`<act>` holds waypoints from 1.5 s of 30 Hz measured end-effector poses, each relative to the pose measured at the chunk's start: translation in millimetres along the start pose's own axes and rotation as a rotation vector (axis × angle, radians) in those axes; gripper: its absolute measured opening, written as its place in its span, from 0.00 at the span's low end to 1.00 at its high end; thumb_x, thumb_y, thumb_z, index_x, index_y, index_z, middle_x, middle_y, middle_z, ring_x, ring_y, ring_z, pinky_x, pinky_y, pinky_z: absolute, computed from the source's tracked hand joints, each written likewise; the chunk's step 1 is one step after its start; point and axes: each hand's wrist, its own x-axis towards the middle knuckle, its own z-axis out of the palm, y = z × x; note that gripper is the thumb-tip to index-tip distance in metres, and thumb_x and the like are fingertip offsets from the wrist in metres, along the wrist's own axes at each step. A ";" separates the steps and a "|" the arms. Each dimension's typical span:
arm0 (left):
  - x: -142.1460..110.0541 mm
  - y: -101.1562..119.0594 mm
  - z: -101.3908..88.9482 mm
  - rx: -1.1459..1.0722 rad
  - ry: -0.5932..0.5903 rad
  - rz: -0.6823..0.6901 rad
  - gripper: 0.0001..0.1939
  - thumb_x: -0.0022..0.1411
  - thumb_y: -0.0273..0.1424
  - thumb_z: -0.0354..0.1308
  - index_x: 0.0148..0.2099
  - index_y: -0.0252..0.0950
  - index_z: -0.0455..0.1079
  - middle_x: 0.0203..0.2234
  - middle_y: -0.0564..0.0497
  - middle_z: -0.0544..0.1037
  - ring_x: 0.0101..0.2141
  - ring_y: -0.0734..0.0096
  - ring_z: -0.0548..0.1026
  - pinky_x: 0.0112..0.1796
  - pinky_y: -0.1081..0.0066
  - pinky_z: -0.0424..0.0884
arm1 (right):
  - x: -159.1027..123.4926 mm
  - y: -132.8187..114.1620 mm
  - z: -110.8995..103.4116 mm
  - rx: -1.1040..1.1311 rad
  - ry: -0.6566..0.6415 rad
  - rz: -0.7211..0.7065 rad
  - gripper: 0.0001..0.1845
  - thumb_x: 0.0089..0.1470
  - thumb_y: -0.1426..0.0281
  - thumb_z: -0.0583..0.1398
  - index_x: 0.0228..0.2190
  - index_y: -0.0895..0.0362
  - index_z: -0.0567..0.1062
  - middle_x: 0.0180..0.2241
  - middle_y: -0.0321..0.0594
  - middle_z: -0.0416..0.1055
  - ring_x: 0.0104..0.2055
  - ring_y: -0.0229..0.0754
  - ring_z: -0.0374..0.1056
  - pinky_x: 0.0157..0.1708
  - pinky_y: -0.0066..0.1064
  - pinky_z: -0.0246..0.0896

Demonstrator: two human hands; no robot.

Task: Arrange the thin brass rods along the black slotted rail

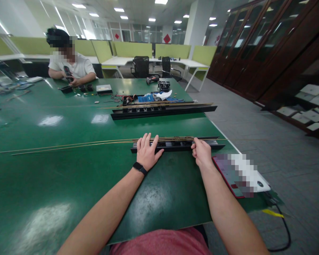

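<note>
The black rail point(175, 149) lies crosswise on the green counter point(82, 177), between its near and far edges, its right end close to the counter's right edge. The left hand point(148, 152) presses down, fingers spread apart over the thin rods point(172, 138) and rail, probably to stop both from sliding. The right hand point(202, 151) has its fingers curled together and seemingly clamped on the rods, likely because a pinch suits something so slender; how many it grips, I cannot tell. The rods run along the rail and reach well past it towards the counter's left side, apparently because they are much longer. They look brassy, straight and slightly fanned at the left; the rail is dark and trough-like. A 2nd rail point(164, 114), also topped with rods, lies parallel, nearer the far edge.
</note>
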 end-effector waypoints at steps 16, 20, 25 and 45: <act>-9.2 1.1 9.1 -0.008 0.036 0.004 0.34 0.67 0.49 0.57 0.69 0.41 0.64 0.67 0.35 0.63 0.68 0.44 0.58 0.67 0.46 0.49 | 0.3 8.6 -4.0 0.004 -0.003 -0.014 0.15 0.55 0.64 0.66 0.26 0.55 0.66 0.18 0.32 0.68 0.09 0.29 0.51 0.06 0.20 0.37; -9.4 0.6 9.8 -0.003 0.039 0.007 0.34 0.67 0.49 0.57 0.69 0.40 0.64 0.66 0.35 0.64 0.68 0.44 0.58 0.67 0.46 0.49 | -0.6 7.3 -3.0 0.000 0.003 -0.002 0.15 0.55 0.63 0.66 0.26 0.55 0.66 0.17 0.32 0.68 0.09 0.28 0.51 0.06 0.20 0.37; -9.1 -0.6 12.0 0.005 0.048 0.011 0.33 0.67 0.50 0.57 0.69 0.40 0.64 0.66 0.35 0.64 0.68 0.44 0.58 0.67 0.46 0.50 | -0.1 7.8 -1.8 -0.010 0.004 -0.011 0.15 0.55 0.64 0.66 0.25 0.56 0.67 0.18 0.33 0.68 0.09 0.28 0.51 0.06 0.20 0.36; -10.8 2.1 10.7 0.007 0.075 -0.010 0.33 0.66 0.49 0.58 0.68 0.40 0.65 0.66 0.34 0.63 0.69 0.41 0.55 0.66 0.44 0.51 | 0.2 7.6 -5.3 -0.002 -0.007 -0.012 0.13 0.54 0.66 0.65 0.24 0.56 0.67 0.17 0.32 0.67 0.09 0.28 0.51 0.06 0.20 0.37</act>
